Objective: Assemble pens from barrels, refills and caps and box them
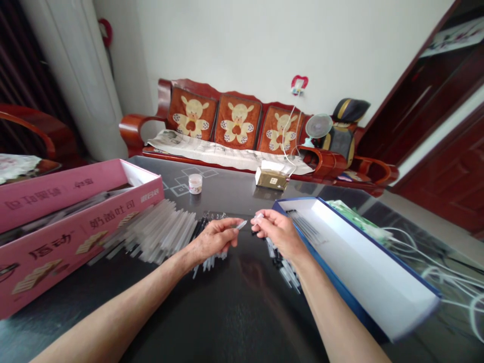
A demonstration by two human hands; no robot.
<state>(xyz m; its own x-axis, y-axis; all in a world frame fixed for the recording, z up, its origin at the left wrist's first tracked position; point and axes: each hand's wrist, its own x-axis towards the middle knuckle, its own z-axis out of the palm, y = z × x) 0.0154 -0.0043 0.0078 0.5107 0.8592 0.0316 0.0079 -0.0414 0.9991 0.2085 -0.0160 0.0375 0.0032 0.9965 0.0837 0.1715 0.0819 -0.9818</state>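
My left hand (215, 238) is closed in a pinch on a thin translucent tube (242, 225), whose pointed end sticks out toward the right. Just across a small gap, my right hand (278, 229) pinches a small whitish piece (258, 216); its exact kind is hard to make out. Left of my left hand lies a big heap of translucent tubes (162, 229), like pen barrels. Small black and clear parts (206, 219) lie behind and under that hand. Beneath my right wrist is a pile of black and clear pen-like pieces (285, 272), partly covered.
A pink box (128, 201) holding more tubes stands at the left. At the right, a blue-rimmed white box (363, 267) has several thin pens (306, 227) at its far end. Beyond are a small jar (195, 184), a tissue box (272, 178) and white cables (446, 275).
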